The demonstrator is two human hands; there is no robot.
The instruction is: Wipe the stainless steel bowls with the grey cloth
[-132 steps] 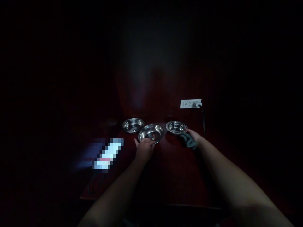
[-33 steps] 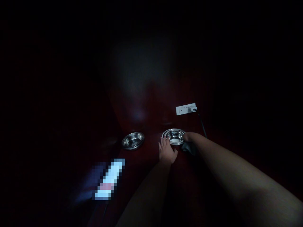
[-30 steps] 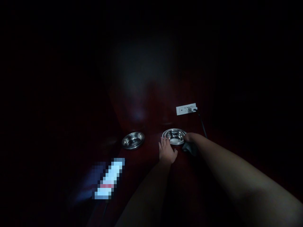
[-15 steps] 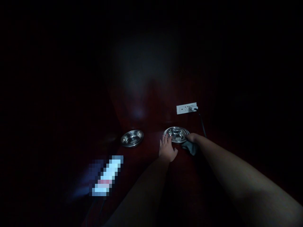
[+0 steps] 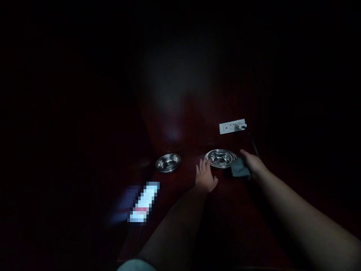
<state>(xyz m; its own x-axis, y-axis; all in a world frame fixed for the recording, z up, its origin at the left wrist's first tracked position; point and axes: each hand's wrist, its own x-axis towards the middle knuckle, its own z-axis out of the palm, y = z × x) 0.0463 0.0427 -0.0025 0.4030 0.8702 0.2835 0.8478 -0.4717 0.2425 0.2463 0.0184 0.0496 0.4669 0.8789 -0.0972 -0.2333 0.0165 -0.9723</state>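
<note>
Two groups of shiny metal bowls stand on the dark red surface. The nested metal bowls (image 5: 220,158) on the right lie between my hands. My left hand (image 5: 207,177) is open, fingers spread, with its fingertips at their left rim. On their other side my right hand (image 5: 254,164) grips a grey-green cloth (image 5: 240,168), which hangs beside the right rim. The thumb points up and the other fingers are partly hidden. A second, smaller stack of metal bowls (image 5: 168,163) sits apart to the left.
A white wall socket (image 5: 232,126) with a plug and a dark cable (image 5: 254,145) is behind the right bowls. At the left front lies a bright, pixelated oblong (image 5: 144,203). Most of the surroundings are too dark to make out.
My right hand has drawn back to the right from the bowls' rim, bringing the cloth with it. My left hand stays at the left rim. The whole view has shifted slightly.
</note>
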